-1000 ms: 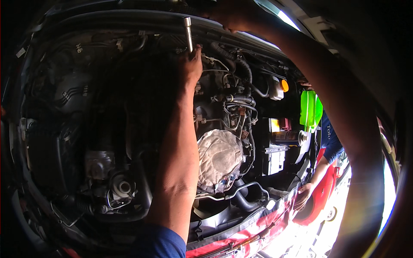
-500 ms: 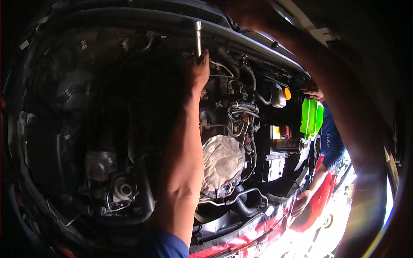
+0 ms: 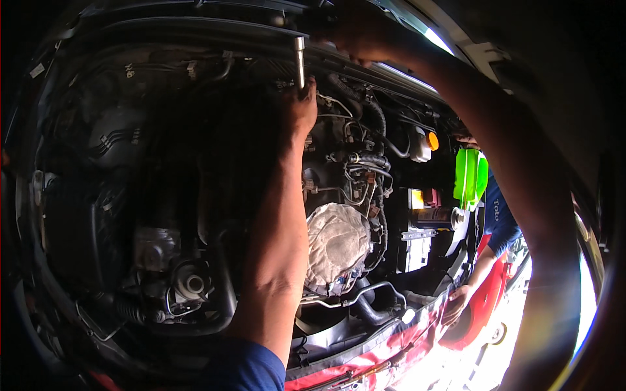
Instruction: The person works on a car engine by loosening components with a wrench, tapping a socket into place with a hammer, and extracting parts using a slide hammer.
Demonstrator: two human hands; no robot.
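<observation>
I look down into the open engine bay of a red car. My left hand (image 3: pixel 300 109) reaches deep to the far side of the bay and grips the lower end of a shiny metal socket extension bar (image 3: pixel 300 57) that stands upright. My right hand (image 3: pixel 357 36) is up at the top by the dark rear edge of the bay, above and right of the bar's upper end. Its fingers are curled, but what they hold is hidden in shadow.
A dirty grey cloth (image 3: pixel 338 242) covers an opening in the middle of the engine. Hoses and pipes (image 3: pixel 365 163) run beside it. A battery (image 3: pixel 420 225) and a white reservoir with an orange cap (image 3: pixel 424 144) sit to the right. Another person in blue (image 3: pixel 499 221) holds a green funnel (image 3: pixel 471 176).
The view shifted slightly. My left hand and the bar stay at the same spot on the engine. My right hand has come a little lower and nearer the bar's top.
</observation>
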